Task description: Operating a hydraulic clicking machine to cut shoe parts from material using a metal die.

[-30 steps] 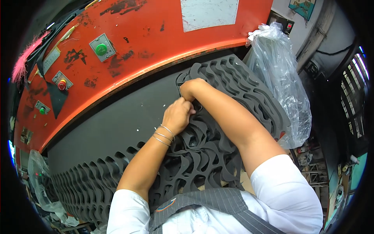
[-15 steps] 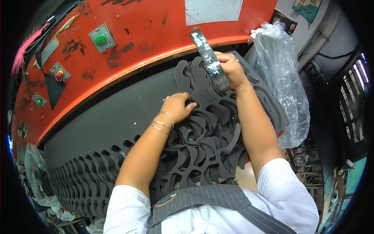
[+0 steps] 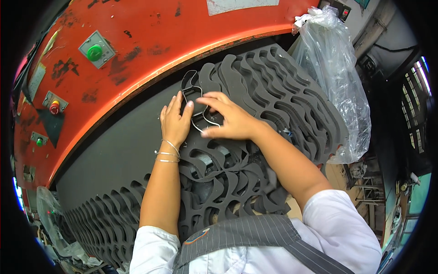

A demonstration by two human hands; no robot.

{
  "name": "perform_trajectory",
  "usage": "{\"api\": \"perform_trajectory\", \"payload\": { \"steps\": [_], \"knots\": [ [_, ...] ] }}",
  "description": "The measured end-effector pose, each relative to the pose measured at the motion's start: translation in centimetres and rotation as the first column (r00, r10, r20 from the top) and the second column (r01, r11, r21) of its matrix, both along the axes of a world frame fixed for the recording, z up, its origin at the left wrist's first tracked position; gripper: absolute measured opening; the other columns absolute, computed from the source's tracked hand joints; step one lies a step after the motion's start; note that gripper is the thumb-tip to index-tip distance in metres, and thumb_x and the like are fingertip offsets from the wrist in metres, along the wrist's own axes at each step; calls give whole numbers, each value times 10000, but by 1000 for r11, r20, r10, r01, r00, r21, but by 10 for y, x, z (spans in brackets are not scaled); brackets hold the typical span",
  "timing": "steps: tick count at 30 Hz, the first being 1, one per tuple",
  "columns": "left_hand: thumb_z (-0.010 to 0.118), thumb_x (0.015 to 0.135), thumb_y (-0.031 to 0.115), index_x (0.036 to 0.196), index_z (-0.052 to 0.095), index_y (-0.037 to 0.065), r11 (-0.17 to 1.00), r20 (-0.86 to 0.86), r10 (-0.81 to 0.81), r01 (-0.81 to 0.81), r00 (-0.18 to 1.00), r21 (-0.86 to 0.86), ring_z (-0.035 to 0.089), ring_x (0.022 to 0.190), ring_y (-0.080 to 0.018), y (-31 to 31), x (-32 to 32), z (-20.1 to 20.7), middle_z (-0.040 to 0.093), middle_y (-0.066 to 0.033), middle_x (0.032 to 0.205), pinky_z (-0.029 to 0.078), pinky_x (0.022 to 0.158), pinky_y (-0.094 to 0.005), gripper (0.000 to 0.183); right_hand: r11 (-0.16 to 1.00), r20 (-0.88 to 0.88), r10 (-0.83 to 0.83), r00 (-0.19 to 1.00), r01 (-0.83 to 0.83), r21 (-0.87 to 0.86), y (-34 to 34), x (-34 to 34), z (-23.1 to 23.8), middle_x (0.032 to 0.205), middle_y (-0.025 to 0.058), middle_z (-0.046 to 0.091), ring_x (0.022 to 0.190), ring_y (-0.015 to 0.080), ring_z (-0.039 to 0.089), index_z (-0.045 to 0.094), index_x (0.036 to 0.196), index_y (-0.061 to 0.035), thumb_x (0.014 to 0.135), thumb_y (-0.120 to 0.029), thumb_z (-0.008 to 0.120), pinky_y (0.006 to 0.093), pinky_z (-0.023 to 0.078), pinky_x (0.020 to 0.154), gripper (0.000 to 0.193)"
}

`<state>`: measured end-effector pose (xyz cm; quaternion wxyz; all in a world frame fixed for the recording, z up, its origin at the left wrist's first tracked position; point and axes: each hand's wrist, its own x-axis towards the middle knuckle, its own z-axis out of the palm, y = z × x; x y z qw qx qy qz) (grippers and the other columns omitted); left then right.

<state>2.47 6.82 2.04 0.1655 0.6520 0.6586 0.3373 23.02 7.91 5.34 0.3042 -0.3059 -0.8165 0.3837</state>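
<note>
A wavy metal cutting die [image 3: 199, 114], seen as a thin bright outline with crossbars, stands on the dark grey foam sheet [image 3: 132, 132] beside the cut-out part. My left hand [image 3: 176, 118] lies along the die's left side, its fingers stretched out and its thumb raised beside the rim. From the right, my right hand [image 3: 230, 118] reaches to the die, thumb and fingers spread apart at its edge. That hand is slightly blurred, so firm contact cannot be made out. Curved cut foam strips [image 3: 237, 86] lie just beyond my right hand.
An orange-red machine [image 3: 150, 39] spans the far side, carrying a green button [image 3: 95, 53] and a red knob [image 3: 54, 107]. Foam webbing full of wavy holes [image 3: 219, 182] hangs toward me. At the right hangs a clear plastic bag [image 3: 335, 86].
My right hand has brought the die down from above the cut strips onto the foam, further left. My left hand has shifted left and forward to its side. The view has shifted slightly.
</note>
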Motion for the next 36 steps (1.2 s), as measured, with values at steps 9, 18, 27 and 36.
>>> {"api": "perform_trajectory", "payload": {
  "steps": [9, 18, 27, 36],
  "knots": [
    [501, 949, 328, 1439, 384, 23, 998, -37, -57, 56, 998, -29, 357, 1391, -261, 1, -7, 2, 461, -186, 1430, 142, 1161, -424, 589, 905, 143, -200, 969, 127, 407, -23, 4, -21, 1221, 36, 638, 1196, 251, 516, 643, 1171, -72, 668, -399, 796, 453, 332, 1017, 619],
    [489, 950, 326, 1430, 406, 43, 1000, -108, 19, -17, 994, 24, 399, 1359, -267, 7, 4, 7, 484, -184, 1408, 166, 1156, -425, 564, 914, 184, -216, 959, 132, 385, -12, 6, -21, 1228, 21, 625, 1201, 236, 499, 700, 1099, -115, 643, -437, 795, 427, 335, 1018, 566],
    [558, 958, 146, 1043, 667, -41, 925, 475, 190, -319, 859, 207, 650, 943, -175, -140, -147, 53, 688, -114, 1025, 504, 838, -289, 232, 821, -90, -405, 910, 405, 403, -54, 61, 47, 1116, 128, 653, 1043, 273, 596, 643, 1146, -38, 736, -353, 794, 397, 446, 929, 539],
    [442, 996, 350, 1399, 315, -85, -53, 704, 552, -823, 448, 565, 381, 1324, -290, -273, -316, 107, 338, -237, 1429, 300, 1100, -394, 606, 943, -291, 49, 956, 52, 330, -91, -83, 123, 782, 68, 639, 682, 159, 635, 603, 1103, -35, 808, -273, 761, 293, 525, 643, 411]
  ]
}}
